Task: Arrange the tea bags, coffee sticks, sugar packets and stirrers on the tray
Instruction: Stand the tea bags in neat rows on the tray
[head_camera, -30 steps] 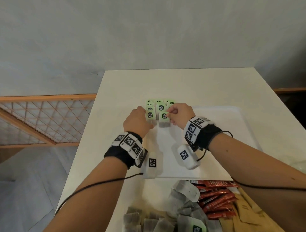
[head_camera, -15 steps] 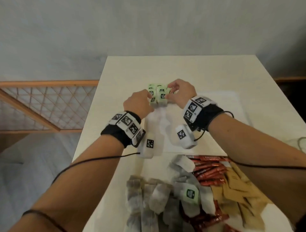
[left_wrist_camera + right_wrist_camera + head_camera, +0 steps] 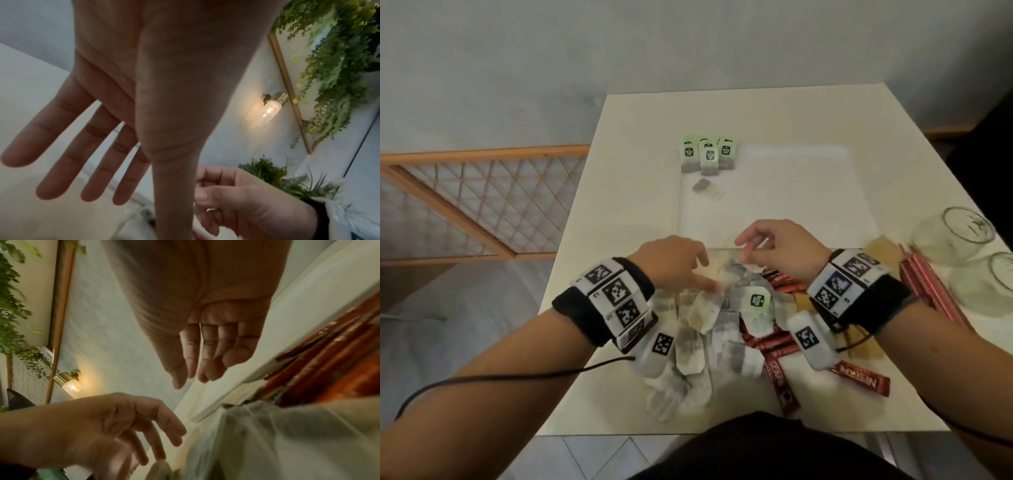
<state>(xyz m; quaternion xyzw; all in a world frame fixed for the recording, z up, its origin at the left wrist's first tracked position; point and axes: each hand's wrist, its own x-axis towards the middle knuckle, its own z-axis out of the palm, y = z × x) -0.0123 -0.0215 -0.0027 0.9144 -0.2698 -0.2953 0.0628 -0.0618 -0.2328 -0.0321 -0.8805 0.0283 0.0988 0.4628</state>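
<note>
Both hands hover over the loose pile of grey paper tea bags (image 3: 717, 329) at the near edge of the cream tabletop (image 3: 640, 137). The left hand (image 3: 671, 263) has a wide, empty grip; the right hand (image 3: 780, 248) has a relaxed, empty one. Green-tagged tea bags (image 3: 708, 156) stand at the white rectangular tray's (image 3: 791, 192) far left corner.

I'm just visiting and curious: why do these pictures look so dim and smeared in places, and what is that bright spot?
Head view: dim, soft light; the white tray looks washed out, and edges bend from the wide lens. Left wrist view: the left hand fills the frame, and the plants are streaked. Right wrist view: the wall lamp glows brightly, while the tea bags are blurred.
</note>
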